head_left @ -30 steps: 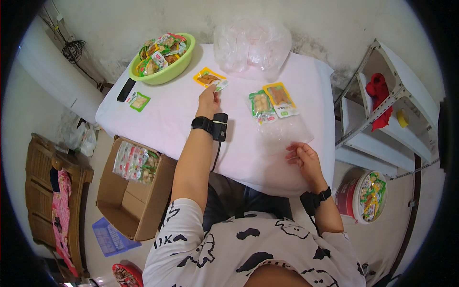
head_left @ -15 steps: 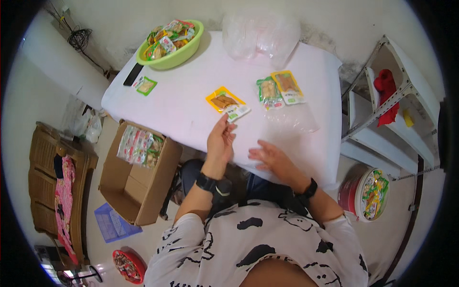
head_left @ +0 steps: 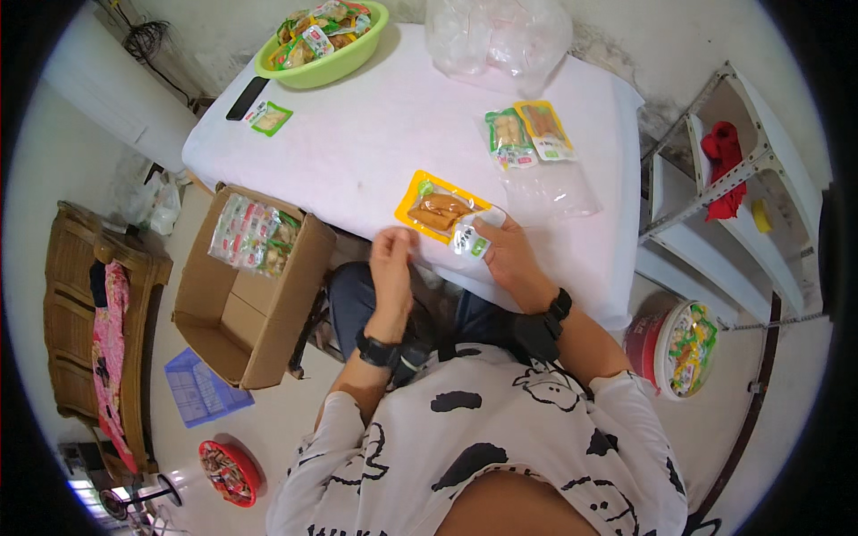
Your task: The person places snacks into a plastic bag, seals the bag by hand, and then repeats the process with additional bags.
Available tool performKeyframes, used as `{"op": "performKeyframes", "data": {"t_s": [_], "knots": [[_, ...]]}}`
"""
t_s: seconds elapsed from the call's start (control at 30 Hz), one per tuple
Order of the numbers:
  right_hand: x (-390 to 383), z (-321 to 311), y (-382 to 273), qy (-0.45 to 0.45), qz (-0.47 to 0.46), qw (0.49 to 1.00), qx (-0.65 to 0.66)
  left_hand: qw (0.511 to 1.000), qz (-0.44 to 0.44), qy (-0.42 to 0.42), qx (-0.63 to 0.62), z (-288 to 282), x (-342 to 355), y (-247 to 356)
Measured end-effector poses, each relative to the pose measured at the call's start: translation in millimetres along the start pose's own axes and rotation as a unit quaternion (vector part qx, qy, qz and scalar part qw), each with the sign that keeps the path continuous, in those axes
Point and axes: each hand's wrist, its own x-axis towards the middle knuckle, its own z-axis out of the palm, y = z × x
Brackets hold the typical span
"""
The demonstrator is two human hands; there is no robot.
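Observation:
My right hand [head_left: 511,257] grips the white end of a yellow-edged snack packet [head_left: 438,207], thumb on top. Brown pieces show through the packet's clear window; it is tilted just above the near edge of the white-covered table [head_left: 322,143]. Just left of its lower corner is my left hand [head_left: 391,263], its fingers curled together with nothing visible in them. Farther off, a green snack packet [head_left: 508,138] and another yellow packet [head_left: 544,131] lie side by side on a clear plastic bag [head_left: 559,189].
A green basin [head_left: 326,73] of packets, a black phone [head_left: 247,98], a lone green packet [head_left: 269,118] and a large plastic bag [head_left: 500,40] are on the table. A cardboard box [head_left: 246,335] holding bagged packets stands left, a packet-filled bucket [head_left: 651,344] right, beside metal shelving [head_left: 715,241].
My right hand has come in and taken hold of the yellow packet, which is nearer to me and lifted. My left hand has let go of it and drawn back. The view has shifted.

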Motion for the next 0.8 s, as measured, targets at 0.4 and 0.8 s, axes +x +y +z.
{"op": "performKeyframes", "data": {"t_s": [0.4, 0.8], "knots": [[-68.1, -51.6, -45.3, -0.022, -0.009, 0.998, -0.053, 0.936, -0.192, -0.258, -0.145, 52.9, 9.7, 11.2], [-120.8, -141.5, -77.7, 0.136, -0.137, 0.981, 0.001, 0.793, 0.452, -0.207, 0.352, 127.4, -6.7, 10.8]]}}
